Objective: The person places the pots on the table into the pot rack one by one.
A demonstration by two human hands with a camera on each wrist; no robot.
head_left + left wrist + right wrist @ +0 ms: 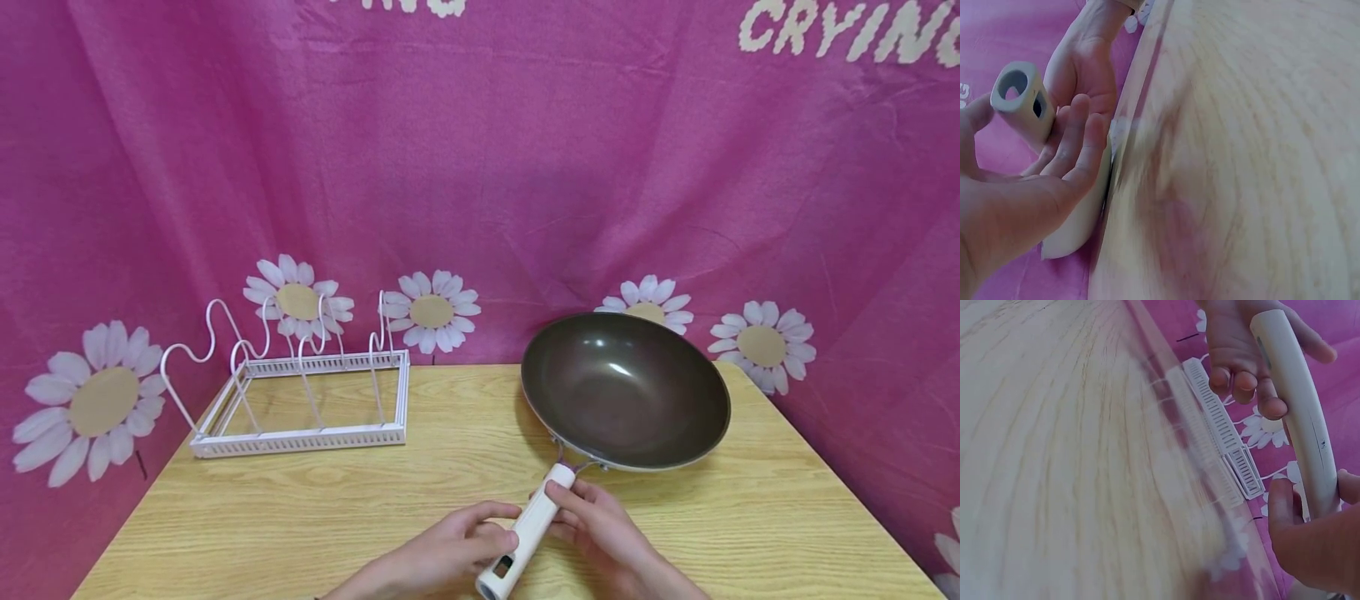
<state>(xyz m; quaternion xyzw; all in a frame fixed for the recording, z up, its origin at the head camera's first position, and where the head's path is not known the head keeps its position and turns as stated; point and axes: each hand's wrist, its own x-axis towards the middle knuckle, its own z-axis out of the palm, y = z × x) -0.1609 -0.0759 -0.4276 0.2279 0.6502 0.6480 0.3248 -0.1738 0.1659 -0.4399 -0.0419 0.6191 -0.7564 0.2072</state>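
Note:
A wok [626, 392] with a dark brown inside stands at the right of the wooden table, its cream handle [534, 518] pointing toward me. My right hand [600, 533] holds the handle near the wok, thumb on top and fingers underneath. Beside the handle's hollow end is my left hand [450, 542], its thumb at the handle's side and its fingers loosely bent. In the left wrist view the left fingers [1072, 144] lie below the handle end [1022, 103], not closed round it. The wok's pale outside [1082, 219] shows beneath.
A white wire rack [300, 439] with upright curved dividers stands at the table's left rear. Behind the wooden table [300, 508] hangs a magenta cloth [487, 167] with white daisies, which also runs along both sides.

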